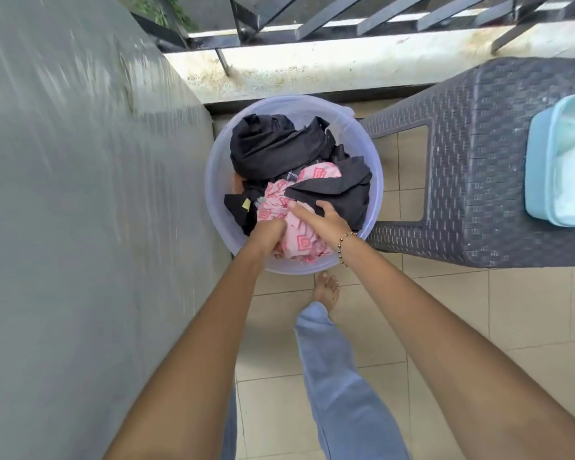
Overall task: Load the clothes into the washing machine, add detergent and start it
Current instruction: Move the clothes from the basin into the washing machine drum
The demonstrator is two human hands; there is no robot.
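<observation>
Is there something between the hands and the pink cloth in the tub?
No. The left hand and the right hand are already on the pink cloth, which lies on top in the tub.

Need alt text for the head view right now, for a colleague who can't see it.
Both hands, left hand and right hand, reach into a translucent tub of laundry, gripping a pink patterned garment among black clothes.

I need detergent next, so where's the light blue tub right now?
In the head view, the light blue tub sits at the right edge on the dark woven table, right of the laundry basin.
</observation>
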